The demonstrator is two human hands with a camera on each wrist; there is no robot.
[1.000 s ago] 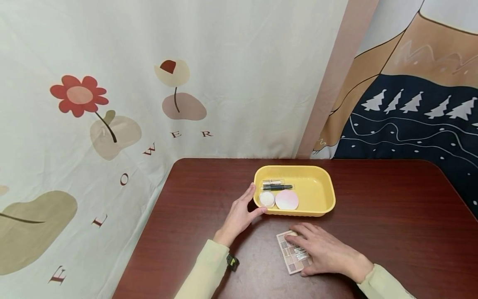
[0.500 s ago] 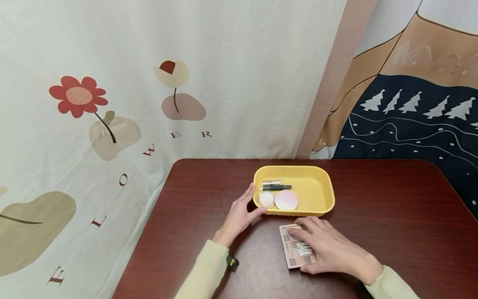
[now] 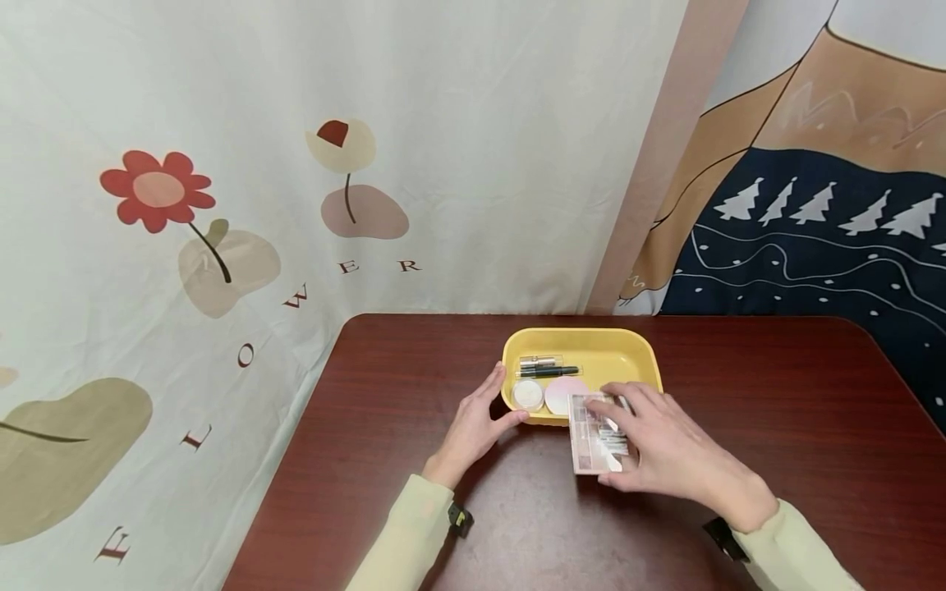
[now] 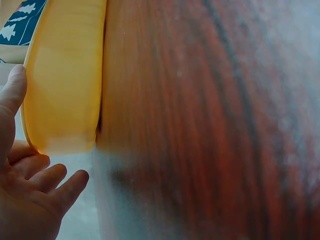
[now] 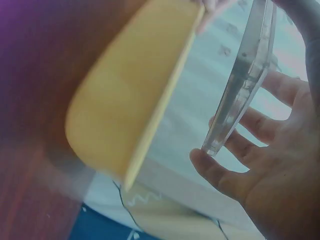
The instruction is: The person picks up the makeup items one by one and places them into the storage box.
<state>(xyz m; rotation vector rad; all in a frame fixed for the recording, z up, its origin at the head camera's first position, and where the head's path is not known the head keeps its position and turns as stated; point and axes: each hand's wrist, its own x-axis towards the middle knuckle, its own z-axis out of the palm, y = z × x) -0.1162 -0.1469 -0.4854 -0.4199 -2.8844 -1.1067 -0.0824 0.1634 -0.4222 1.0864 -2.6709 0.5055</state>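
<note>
My right hand [image 3: 676,451] grips an eyeshadow palette [image 3: 587,443] with a clear lid by its edges, held above the table at the front rim of the yellow tray [image 3: 624,361]. In the right wrist view the palette [image 5: 240,80] appears edge-on, fingertips along its far edge, the tray wall [image 5: 125,95] beside it. My left hand [image 3: 473,423] rests against the tray's left end, thumb at the front rim and fingers fairly straight along the side. Inside the tray lie a round white-topped jar [image 3: 528,394], a pink round compact [image 3: 560,394], a dark pencil-like stick [image 3: 548,371] and a silvery tube [image 3: 539,360].
The tray stands on a dark red wooden table [image 3: 399,377] near its back edge. A pale curtain [image 3: 473,164] with flower prints hangs behind it, and a dark printed cloth [image 3: 813,246] hangs at the right.
My right hand has raised the palette from the table and carried it forward to the tray's front rim, partly covering the pink compact. The left hand and tray have stayed put.
</note>
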